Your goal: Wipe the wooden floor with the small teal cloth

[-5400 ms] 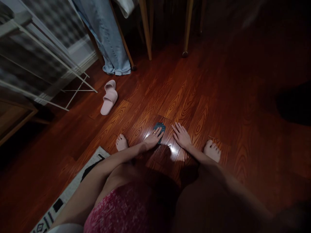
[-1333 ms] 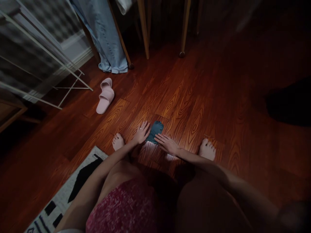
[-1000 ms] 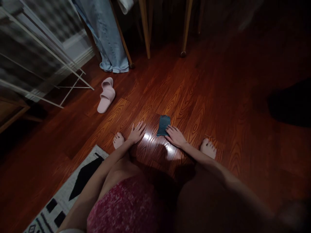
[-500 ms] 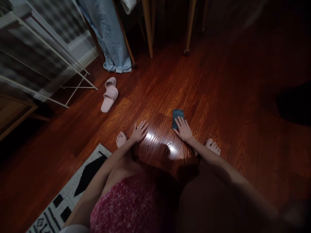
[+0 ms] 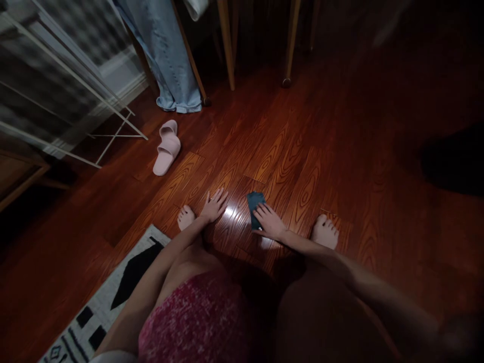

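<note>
A small folded teal cloth point(image 5: 254, 204) lies on the reddish wood floor point(image 5: 287, 146), between my two bare feet. My right hand point(image 5: 269, 221) rests flat over its right part, fingers stretched out to the left and palm down. The left part of the cloth shows past the fingertips; the rest is hidden under the hand. To the left, my left hand point(image 5: 215, 205) lies open on the floor with fingers spread and nothing in it. A ring is on one of its fingers. Light glares off the boards between the hands.
A pink slide slipper point(image 5: 167, 148) lies ahead on the left. Beyond it, light blue jeans point(image 5: 172, 75) hang down to the floor beside wooden legs point(image 5: 229, 55). A white metal rack point(image 5: 109, 113) stands at left; a black-and-white patterned rug point(image 5: 113, 290) is at lower left.
My right hand has moved left and toward me, and the teal cloth has slid with it, closer to my left hand. My left hand stays in place on the floor.
</note>
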Motion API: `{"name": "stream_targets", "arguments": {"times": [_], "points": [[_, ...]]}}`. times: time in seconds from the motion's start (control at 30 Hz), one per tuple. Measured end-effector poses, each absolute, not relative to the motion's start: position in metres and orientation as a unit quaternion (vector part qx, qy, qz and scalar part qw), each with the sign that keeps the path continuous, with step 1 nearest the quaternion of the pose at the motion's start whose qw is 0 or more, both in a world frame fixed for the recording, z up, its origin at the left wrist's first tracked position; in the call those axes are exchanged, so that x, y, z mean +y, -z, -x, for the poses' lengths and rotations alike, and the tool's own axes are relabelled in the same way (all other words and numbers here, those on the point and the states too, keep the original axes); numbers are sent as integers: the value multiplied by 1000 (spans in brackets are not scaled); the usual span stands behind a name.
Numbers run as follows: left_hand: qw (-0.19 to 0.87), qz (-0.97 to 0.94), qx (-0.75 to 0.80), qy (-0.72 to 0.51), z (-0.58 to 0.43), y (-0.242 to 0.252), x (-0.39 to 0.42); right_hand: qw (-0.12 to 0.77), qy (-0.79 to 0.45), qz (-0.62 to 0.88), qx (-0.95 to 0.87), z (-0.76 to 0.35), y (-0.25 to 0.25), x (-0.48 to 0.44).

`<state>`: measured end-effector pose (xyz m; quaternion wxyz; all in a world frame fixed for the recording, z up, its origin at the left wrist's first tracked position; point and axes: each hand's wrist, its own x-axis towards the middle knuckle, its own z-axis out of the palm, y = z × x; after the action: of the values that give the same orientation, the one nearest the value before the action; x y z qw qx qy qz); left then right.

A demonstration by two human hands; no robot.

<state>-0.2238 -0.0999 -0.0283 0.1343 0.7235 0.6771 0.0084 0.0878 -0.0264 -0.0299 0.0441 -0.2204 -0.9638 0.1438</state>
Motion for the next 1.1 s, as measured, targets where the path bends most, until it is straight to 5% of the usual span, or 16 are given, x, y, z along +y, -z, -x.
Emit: {"name": "stream_targets", "arguments": {"times": [0.1, 0.43, 0.77, 1.1], "points": [[140, -722, 678, -3, 223, 27, -99, 27, -148, 164, -975, -77, 29, -28], [140, -721, 678, -5, 222, 28, -99, 123, -164, 349, -915, -99, 52, 40], [136, -724, 676, -11, 224, 31, -99, -16, -191, 81, -978, -66, 41, -30], [136, -723, 678, -15, 223, 31, -99, 100, -191, 342, -915, -95, 45, 34]]}}
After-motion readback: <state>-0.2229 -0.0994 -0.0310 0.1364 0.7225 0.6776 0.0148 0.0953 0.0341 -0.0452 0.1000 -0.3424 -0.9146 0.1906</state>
